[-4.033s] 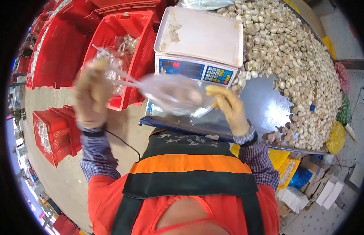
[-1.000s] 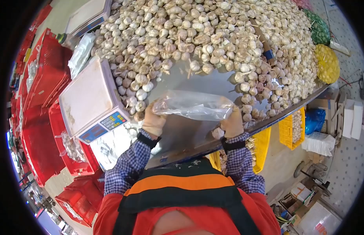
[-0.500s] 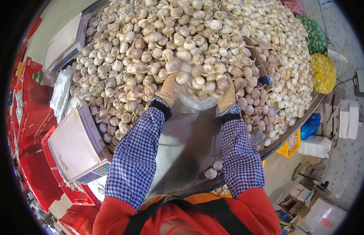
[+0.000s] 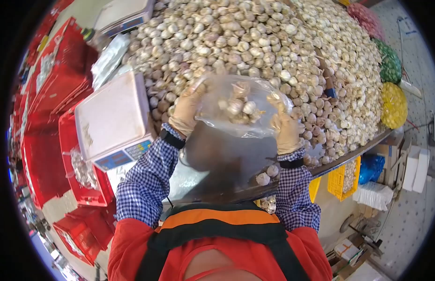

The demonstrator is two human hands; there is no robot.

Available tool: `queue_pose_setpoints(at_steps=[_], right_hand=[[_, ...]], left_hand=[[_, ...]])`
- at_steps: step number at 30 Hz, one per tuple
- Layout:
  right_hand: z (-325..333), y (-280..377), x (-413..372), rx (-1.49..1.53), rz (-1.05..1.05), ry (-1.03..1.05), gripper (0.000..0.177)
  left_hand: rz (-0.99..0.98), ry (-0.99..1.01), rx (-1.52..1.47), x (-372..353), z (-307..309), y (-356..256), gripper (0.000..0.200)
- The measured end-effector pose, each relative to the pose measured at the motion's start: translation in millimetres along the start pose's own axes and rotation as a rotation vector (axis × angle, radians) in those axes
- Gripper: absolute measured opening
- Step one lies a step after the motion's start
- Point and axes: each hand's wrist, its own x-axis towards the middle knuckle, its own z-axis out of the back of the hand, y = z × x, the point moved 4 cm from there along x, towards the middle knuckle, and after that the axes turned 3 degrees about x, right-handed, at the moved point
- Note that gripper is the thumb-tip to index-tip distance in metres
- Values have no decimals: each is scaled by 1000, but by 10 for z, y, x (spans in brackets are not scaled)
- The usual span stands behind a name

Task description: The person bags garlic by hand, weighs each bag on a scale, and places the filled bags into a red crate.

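Observation:
Both my gloved hands hold a clear plastic bag [image 4: 236,110] with several garlic bulbs inside, lifted above the metal table [image 4: 222,164]. My left hand [image 4: 187,110] grips the bag's left edge and my right hand [image 4: 285,126] grips its right edge. Behind the bag lies a big heap of loose garlic bulbs [image 4: 273,42] that covers most of the table. A white digital scale [image 4: 112,119] stands just left of my left hand.
Red plastic crates [image 4: 53,93] are stacked at the left, one with bagged garlic. A second scale [image 4: 123,14] sits at the far left end of the heap. Green and yellow mesh sacks [image 4: 393,84] lie at the right; yellow crates [image 4: 344,175] stand under the table.
Half a second ago both hands were pushed into the heap with the bag; now they have drawn back and lifted the bag, which holds several bulbs.

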Motion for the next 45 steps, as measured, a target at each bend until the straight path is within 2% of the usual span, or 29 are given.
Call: queue_pose_setpoints(at_steps=[1, 3, 4, 5, 7, 9, 11, 13, 15, 17, 19, 21, 23, 25, 26, 27, 28, 29, 31, 32, 33, 35, 37, 38, 40, 41, 42, 43, 45], right_hand=[[-124, 73, -65, 14, 78, 48, 35], [-441, 142, -145, -93, 57, 135, 33], [-688, 179, -177, -93, 133, 164, 26], [-931, 229, -220, -90, 211, 194, 21], [-1343, 206, -259, -80, 163, 252, 18], [-1778, 121, -212, -156, 312, 337, 17], [-2210, -21, -240, -92, 229, 395, 18], [-2623, -140, -279, -271, 255, 432, 22], [-2806, -768, 52, -268, 346, 479, 24], [-2964, -1093, 120, -505, 524, 487, 24], [-3034, -1321, 125, -454, 429, 502, 24], [-3029, -1437, 107, -638, 447, 486, 25], [-3101, -1244, -52, -783, 389, 516, 30], [-3236, -943, -347, -955, 646, 504, 41], [-3306, -851, -449, -967, 639, 514, 41], [-3380, -719, -562, -1015, 787, 430, 47], [-3466, -590, -684, -1056, 936, 347, 53], [-3559, -491, -795, -1063, 930, 368, 53], [-3782, -284, -1089, -1024, 1118, 521, 62], [-3889, -232, -1204, -967, 1198, 552, 54], [-3959, -226, -1228, -971, 1192, 568, 54], [-4155, -309, -1258, -1114, 1223, 815, 44], [-4279, -435, -1198, -1143, 1151, 893, 40], [-4319, -513, -1146, -1247, 1133, 955, 40], [-4361, -628, -1063, -1350, 1121, 1019, 40], [-4371, -667, -1045, -1379, 1233, 999, 39], [-4407, -658, -1076, -1405, 1345, 974, 39], [-4443, -638, -1079, -1405, 1348, 971, 39], [-4526, -639, -1110, -1457, 1306, 1016, 37]], left_hand=[[-16, -18, 0, -151, 119, -121, 36], [-225, -33, -87, -468, 426, -440, 37], [-241, -229, -137, -608, 517, -623, 38], [-339, -289, -130, -733, 688, -789, 35], [-503, -174, -34, -1067, 1145, -1174, 30], [-664, -288, 18, -1412, 1442, -1538, 22], [-829, -408, 41, -1611, 1854, -1743, 20], [-802, -515, 157, -1745, 2360, -1760, 18], [-788, -631, 300, -1840, 2615, -1688, 19], [-631, -723, 335, -1840, 3091, -1437, 22], [-489, -689, 249, -1963, 3240, -1300, 22], [-406, -679, 340, -1981, 3549, -1142, 25], [-377, -613, 514, -2009, 3641, -1100, 28], [-375, -579, 613, -2128, 3729, -1155, 35], [-475, -558, 719, -2166, 3770, -1203, 41], [-574, -539, 826, -2209, 3809, -1253, 46], [-540, -469, 729, -2231, 3809, -1317, 55], [-528, -484, 717, -2299, 3797, -1359, 55], [-685, -506, 771, -2499, 3487, -1688, 58], [-674, -519, 761, -2540, 3361, -1794, 58], [-716, -523, 802, -2576, 3218, -1914, 62], [-803, -509, 936, -2455, 3135, -1970, 77], [-838, -591, 1226, -2292, 3071, -1990, 74], [-839, -596, 1225, -2233, 3053, -1970, 74], [-491, -610, 1717, -2091, 3038, -1890, 62], [-492, -616, 1716, -2098, 3073, -1894, 62], [-321, -513, 1766, -2090, 3119, -1854, 52], [-150, -405, 1805, -2085, 3165, -1812, 42], [-216, -419, 1725, -2040, 3324, -1726, 36]])
